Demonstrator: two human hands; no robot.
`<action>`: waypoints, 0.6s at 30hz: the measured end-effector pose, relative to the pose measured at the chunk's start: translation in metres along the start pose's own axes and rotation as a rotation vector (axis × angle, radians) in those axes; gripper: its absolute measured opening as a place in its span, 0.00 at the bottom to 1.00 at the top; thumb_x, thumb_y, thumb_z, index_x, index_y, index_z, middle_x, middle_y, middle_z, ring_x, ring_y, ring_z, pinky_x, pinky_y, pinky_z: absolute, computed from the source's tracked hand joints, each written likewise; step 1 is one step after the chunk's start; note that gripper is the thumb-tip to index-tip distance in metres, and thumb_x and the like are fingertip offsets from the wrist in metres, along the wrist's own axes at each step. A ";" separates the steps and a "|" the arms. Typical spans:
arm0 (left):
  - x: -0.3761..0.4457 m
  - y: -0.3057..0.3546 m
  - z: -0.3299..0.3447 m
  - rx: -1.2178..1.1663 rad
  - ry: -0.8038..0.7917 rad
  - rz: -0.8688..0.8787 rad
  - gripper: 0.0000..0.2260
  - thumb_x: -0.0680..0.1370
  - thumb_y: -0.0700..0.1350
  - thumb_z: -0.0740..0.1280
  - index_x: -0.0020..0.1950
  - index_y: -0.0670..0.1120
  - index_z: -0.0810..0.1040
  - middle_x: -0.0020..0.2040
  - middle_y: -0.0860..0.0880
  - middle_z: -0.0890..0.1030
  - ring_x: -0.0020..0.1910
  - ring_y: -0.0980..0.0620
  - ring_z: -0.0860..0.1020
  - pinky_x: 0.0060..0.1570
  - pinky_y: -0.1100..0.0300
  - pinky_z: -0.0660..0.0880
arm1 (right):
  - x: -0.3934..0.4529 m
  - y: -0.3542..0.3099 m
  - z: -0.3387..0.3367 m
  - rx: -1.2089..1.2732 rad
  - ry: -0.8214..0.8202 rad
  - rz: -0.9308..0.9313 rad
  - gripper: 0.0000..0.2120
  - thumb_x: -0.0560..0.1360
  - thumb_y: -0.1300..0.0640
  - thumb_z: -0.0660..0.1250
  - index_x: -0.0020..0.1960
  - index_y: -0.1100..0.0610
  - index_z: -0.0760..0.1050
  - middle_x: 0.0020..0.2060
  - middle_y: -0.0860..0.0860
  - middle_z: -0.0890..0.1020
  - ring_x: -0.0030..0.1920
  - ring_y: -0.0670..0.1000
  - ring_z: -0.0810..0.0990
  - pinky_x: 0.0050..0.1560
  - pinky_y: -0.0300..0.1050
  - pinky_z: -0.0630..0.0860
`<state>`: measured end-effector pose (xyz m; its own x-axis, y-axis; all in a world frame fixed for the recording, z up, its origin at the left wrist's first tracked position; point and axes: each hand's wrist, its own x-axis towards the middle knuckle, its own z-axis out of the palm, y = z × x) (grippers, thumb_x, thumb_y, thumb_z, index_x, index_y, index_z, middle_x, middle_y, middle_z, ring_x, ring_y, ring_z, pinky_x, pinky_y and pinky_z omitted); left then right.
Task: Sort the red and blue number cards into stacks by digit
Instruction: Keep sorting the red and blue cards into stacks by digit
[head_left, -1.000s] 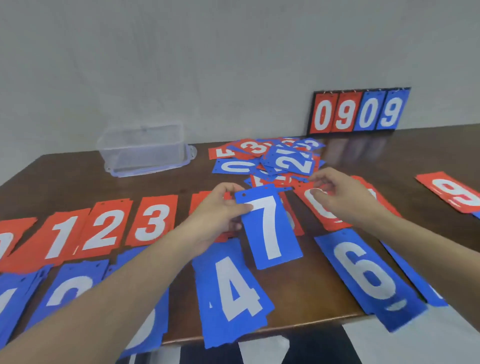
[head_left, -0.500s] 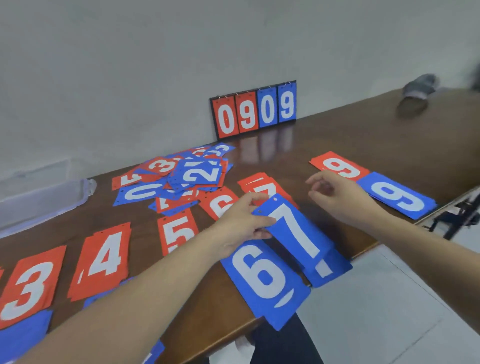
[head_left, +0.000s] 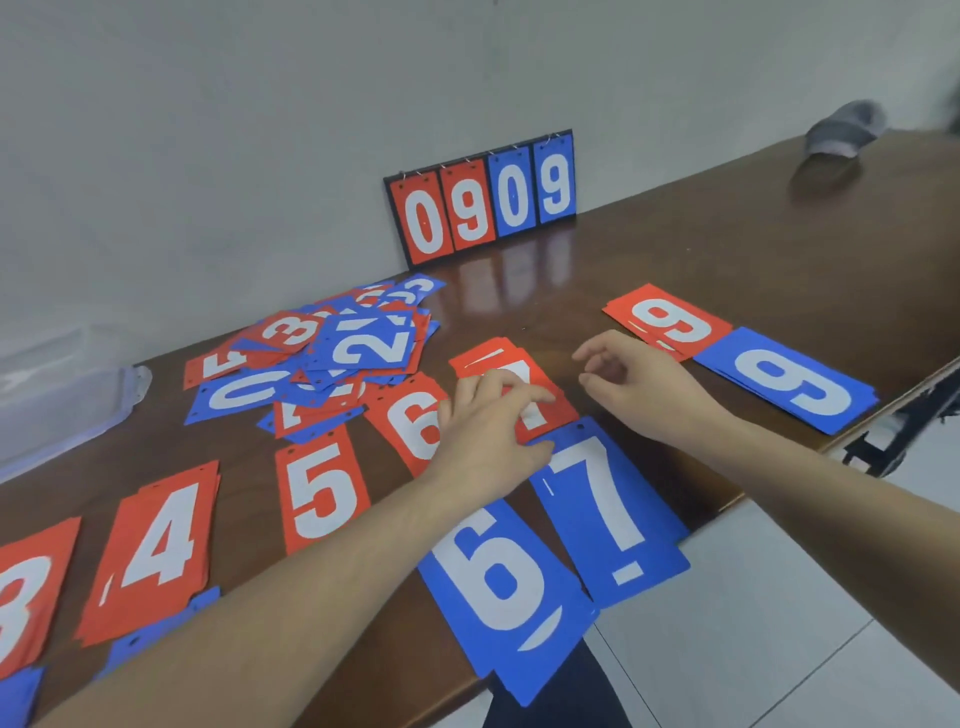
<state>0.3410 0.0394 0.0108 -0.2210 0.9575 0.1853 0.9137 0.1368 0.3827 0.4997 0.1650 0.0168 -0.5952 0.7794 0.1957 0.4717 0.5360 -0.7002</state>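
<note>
Blue 7 card (head_left: 605, 512) down on the blue 7 stack at the near edge of the surface (head_left: 727, 249), at about 5 o'clock from the left hand (head_left: 488, 436). Long axis running from 11 o'clock at the holed top to 5 o'clock at the foot, digit upright to the wearer, bottom end overhanging the edge, an offset card peeking out beneath. Left hand right at the card's top left corner, fingers stretched forward and relaxed over the red 7 stack (head_left: 519, 384), gripping nothing by the look of it; whether the palm touches the blue card, cannot tell. Right hand (head_left: 644, 384) hovering at 1 o'clock from the card, near but apart from it, fingers loosely curled around nothing. Hands apart, a gap of bare wood between them. Left hand clearly the nearer to the blue 7. Beside it at 9 o'clock, blue 6 stack (head_left: 504, 587), parallel and also hanging off the edge; red 6 stack (head_left: 410, 415) behind that, partly under the left wrist. Unsorted pile (head_left: 322, 358) well off at 10 o'clock, a mixed heap of reds and blues, plenty left in it. Likely call: this card placed, next reach back toward that pile, a shorter trip for the left hand. Red 9 stack (head_left: 670, 322) and blue 9 stack (head_left: 789, 384) out at 2 o'clock, beyond the right hand.
</note>
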 end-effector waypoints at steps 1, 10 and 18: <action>0.001 -0.007 -0.003 -0.022 0.044 -0.013 0.18 0.77 0.52 0.70 0.65 0.62 0.74 0.64 0.61 0.67 0.68 0.56 0.58 0.59 0.59 0.53 | 0.004 -0.002 0.004 -0.002 -0.008 -0.009 0.08 0.79 0.56 0.67 0.57 0.46 0.75 0.47 0.43 0.80 0.49 0.41 0.78 0.44 0.33 0.70; 0.011 -0.096 -0.047 -0.066 0.203 -0.240 0.11 0.79 0.48 0.67 0.60 0.58 0.78 0.62 0.59 0.71 0.68 0.55 0.64 0.66 0.54 0.57 | 0.056 -0.036 0.054 0.027 -0.099 -0.118 0.09 0.78 0.57 0.66 0.56 0.46 0.76 0.49 0.44 0.80 0.50 0.43 0.78 0.47 0.37 0.74; 0.014 -0.200 -0.076 -0.034 0.316 -0.413 0.14 0.79 0.46 0.68 0.65 0.52 0.76 0.66 0.52 0.76 0.69 0.49 0.70 0.70 0.47 0.63 | 0.117 -0.078 0.113 -0.013 -0.152 -0.258 0.08 0.76 0.58 0.68 0.53 0.48 0.77 0.48 0.47 0.81 0.50 0.48 0.77 0.53 0.46 0.76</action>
<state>0.1293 0.0062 0.0053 -0.6574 0.7017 0.2747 0.7184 0.4735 0.5097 0.3200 0.1773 0.0171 -0.7863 0.5603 0.2602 0.3003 0.7147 -0.6317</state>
